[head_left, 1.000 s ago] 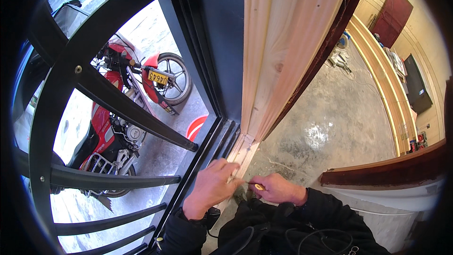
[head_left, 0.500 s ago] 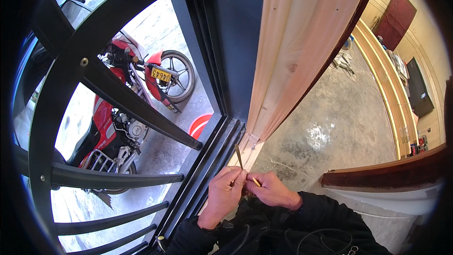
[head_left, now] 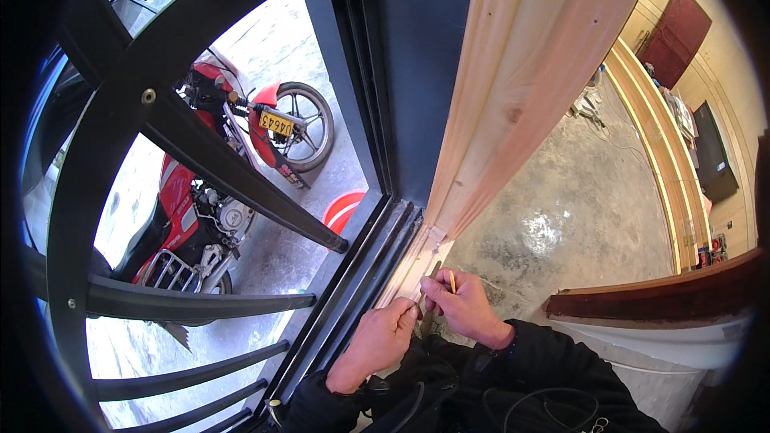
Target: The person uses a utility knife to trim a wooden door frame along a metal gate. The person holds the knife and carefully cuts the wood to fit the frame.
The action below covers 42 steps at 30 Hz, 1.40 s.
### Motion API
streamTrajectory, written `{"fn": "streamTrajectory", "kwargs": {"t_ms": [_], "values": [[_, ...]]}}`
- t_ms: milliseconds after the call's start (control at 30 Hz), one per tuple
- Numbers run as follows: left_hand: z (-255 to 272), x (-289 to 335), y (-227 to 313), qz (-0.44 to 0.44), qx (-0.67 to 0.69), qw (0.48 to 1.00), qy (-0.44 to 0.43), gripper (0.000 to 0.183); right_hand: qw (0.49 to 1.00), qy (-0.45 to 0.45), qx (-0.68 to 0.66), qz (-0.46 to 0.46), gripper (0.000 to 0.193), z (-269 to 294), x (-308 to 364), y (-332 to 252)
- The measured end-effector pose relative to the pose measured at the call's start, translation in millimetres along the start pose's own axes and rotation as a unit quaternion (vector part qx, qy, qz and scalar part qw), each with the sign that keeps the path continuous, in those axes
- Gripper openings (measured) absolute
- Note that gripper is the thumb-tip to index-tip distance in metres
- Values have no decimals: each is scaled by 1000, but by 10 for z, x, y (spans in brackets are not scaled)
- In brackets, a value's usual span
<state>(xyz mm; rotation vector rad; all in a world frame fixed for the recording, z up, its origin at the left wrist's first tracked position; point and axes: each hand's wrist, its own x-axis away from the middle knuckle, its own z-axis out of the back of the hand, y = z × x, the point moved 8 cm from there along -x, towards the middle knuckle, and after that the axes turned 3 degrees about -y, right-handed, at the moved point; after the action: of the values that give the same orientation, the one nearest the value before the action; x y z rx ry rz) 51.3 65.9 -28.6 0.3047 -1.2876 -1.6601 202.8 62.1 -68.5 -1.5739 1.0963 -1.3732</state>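
My right hand (head_left: 469, 305) is closed around a yellow pencil (head_left: 452, 281) and a thin, flat, dark strip (head_left: 435, 269), whose tip points away from me over the pale wood. The strip looks like a slim blade or file, but its exact kind is unclear. Just to the left, my left hand (head_left: 374, 345) has thumb and forefinger pressed together; what they pinch, if anything, is hidden. Both hands are close together at the near end of a pale wooden sill strip (head_left: 405, 271). A profiled pale wooden trim (head_left: 489, 112) rises from its far end.
On the left, a dark metal frame (head_left: 433, 48) and barred gate (head_left: 200, 301) stand before a red motorcycle (head_left: 180, 200) and a red bucket (head_left: 343, 207). A dark wooden edge (head_left: 642, 293) is at right. Long boards (head_left: 658, 152) and a dark flat panel (head_left: 714, 156) lie beyond.
The thin dark strip has passed from between my left fingers to my right hand. My right hand has moved slightly forward, my left slightly back, and a gap shows between them.
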Motion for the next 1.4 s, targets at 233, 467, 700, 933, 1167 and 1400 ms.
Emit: {"fn": "streamTrajectory", "kwargs": {"t_ms": [233,467,700,933,1167,1400], "values": [[218,89,37,-45,-101,986,128,17,999,37,-15,-20,28,-3,-73,13],[422,79,-83,-21,-181,965,190,17,999,10,-24,-36,26,-43,-84,15],[536,-123,-283,39,-136,968,207,25,998,-28,53,-11,26,-105,-19,88],[517,-206,-261,47,-136,971,188,30,994,-25,105,3,25,-61,18,81],[430,-533,-231,8,-64,981,185,29,995,-15,101,19,22,-24,79,19],[312,-765,-296,34,22,988,152,32,994,-7,106,31,21,66,103,-28]]}}
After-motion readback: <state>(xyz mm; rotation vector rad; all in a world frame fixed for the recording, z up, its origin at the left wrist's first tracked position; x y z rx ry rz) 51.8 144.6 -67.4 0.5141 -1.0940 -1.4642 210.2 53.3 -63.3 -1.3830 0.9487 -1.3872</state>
